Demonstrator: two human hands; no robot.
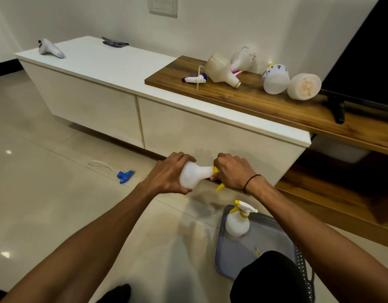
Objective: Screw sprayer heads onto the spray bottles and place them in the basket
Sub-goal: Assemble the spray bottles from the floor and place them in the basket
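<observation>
Left hand: the left hand [169, 173], centre of the frame, has its fingers curled round the round body of a white spray bottle [192, 177] held sideways.
Right hand: the right hand [233, 171], just right of centre, is wrapped round the yellow sprayer head [217, 174] at the bottle's neck; the yellow collar shows beside the fingers and the yellow trigger tip pokes out below the hand. A dark band sits on that wrist.
Basket: a grey perforated basket [273, 224] lies on the floor at lower right, partly hidden by a dark knee.
Finished bottle: a white bottle with a yellow and white sprayer [237, 224] stands upright inside the basket, near its upper left corner.
Floor: a blue sprayer head [125, 176] with a white tube lies on the tiles at centre left, well apart from the hands.
Wooden shelf: on the wooden shelf [265, 101] at upper right lie a beige bottle [221, 69] without a head, a white and blue sprayer head [194, 79] just beside it, a clear bottle with a pink sprayer [243, 60] behind, a white bottle with a yellow top [275, 78], and another bottle seen bottom-on [304, 86].
White cabinet: the white cabinet [105, 62] carries a pale object [50, 48] and a folded grey cloth [114, 42] at upper left.
</observation>
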